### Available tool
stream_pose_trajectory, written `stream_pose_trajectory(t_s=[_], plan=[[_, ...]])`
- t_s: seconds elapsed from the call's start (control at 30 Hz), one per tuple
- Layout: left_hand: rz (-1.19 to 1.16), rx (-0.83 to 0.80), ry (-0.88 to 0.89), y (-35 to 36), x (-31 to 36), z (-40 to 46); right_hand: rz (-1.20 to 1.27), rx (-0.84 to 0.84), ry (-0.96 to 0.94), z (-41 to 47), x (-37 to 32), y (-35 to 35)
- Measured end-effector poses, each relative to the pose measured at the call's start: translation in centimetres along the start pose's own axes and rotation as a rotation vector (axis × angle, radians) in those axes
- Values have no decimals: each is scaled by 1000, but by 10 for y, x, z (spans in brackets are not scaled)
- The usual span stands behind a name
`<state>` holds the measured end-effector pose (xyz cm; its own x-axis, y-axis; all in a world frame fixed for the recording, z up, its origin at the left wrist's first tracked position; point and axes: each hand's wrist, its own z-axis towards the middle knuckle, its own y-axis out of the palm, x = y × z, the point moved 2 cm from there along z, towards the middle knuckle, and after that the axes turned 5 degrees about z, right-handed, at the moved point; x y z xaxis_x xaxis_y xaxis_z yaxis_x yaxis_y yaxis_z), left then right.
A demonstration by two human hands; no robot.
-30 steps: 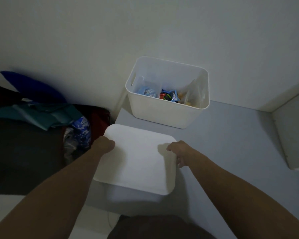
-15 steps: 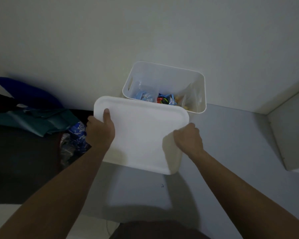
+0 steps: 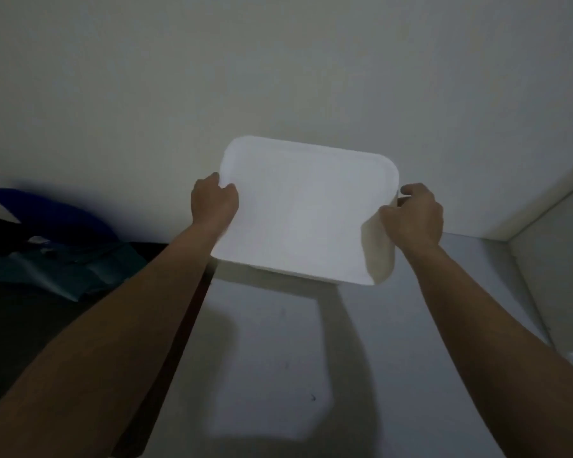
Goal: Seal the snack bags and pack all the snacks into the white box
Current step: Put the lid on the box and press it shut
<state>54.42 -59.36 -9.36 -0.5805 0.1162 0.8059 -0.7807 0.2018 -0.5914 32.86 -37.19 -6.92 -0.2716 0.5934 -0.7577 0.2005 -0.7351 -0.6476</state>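
A flat white lid (image 3: 306,209) with rounded corners is held out over the white box, which it hides almost fully; only a strip of the box's front wall (image 3: 379,259) shows under its right edge. My left hand (image 3: 214,201) grips the lid's left edge, thumb on top. On the opposite side my right hand (image 3: 412,214) grips the right edge. The snack bags are out of sight beneath the lid.
The box stands on a grey table (image 3: 278,358) against a pale wall (image 3: 278,77). A white panel (image 3: 556,259) rises at the right. Left of the table lie dark teal cloth (image 3: 63,269) and a blue cushion (image 3: 53,209).
Both hands have carried the lid away from me and up, from the table's front to over the box. The box opening and the snacks, visible before, are now covered.
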Motion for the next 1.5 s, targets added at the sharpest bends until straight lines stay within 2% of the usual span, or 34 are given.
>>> stream_pose_trajectory(t_s=[0.27,0.57,0.87,1.07,1.3,1.5], plan=[[42,-137,85,20,29,33,-29,-62,39,61,6,21],[15,-143,73,43,27,54,-29,-64,56,87,24,44],[90,-115,55,51,12,57,14,-56,53,86,35,57],[15,-156,15,48,-4,62,83,-39,53,80,39,59],[-74,-305,-39,53,-23,62,159,-93,59,66,45,66],[-117,-261,-28,61,-34,58,146,-102,28,63,50,66]])
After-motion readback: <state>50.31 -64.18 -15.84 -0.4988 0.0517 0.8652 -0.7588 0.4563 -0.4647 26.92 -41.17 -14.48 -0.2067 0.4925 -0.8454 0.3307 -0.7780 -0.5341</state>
